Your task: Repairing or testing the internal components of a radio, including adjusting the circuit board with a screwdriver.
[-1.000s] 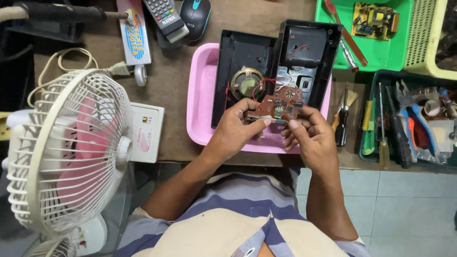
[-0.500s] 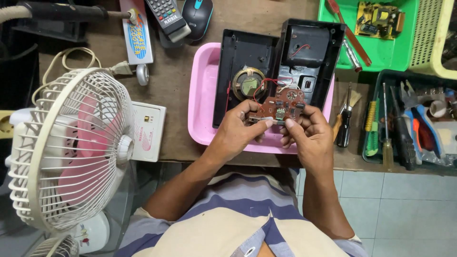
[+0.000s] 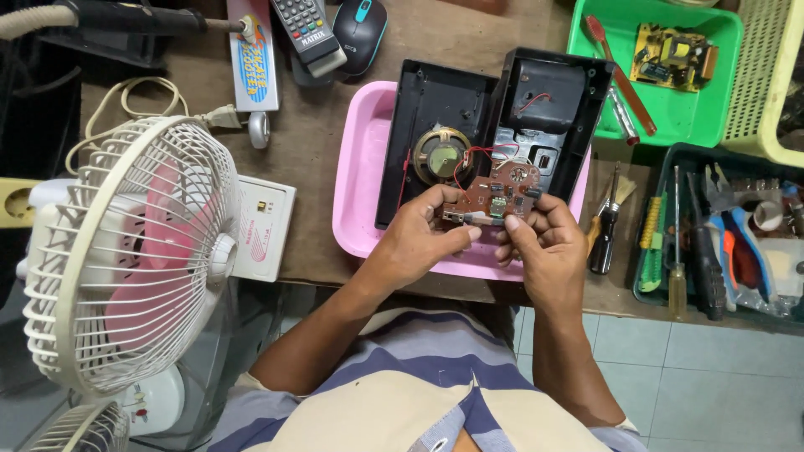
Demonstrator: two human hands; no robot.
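Note:
Both hands hold a small brown circuit board point(image 3: 498, 197) over a pink tray point(image 3: 360, 197). My left hand point(image 3: 419, 238) pinches the board's left edge; my right hand point(image 3: 544, 247) grips its right and lower edge. Red wires point(image 3: 469, 159) run from the board to a round speaker point(image 3: 440, 155) in one black case half point(image 3: 431, 125). The other black case half point(image 3: 557, 109) lies open beside it, also in the tray.
A white table fan point(image 3: 126, 251) stands at the left, beside a white box point(image 3: 264, 226). A remote point(image 3: 306, 29) and mouse point(image 3: 360, 25) lie at the back. A green tray point(image 3: 712, 117) holds another circuit board point(image 3: 674, 54). Screwdrivers point(image 3: 607, 222) and pliers point(image 3: 729, 226) lie at the right.
The hands and board have shifted only slightly; the fingers have adjusted their hold on the board's lower edge.

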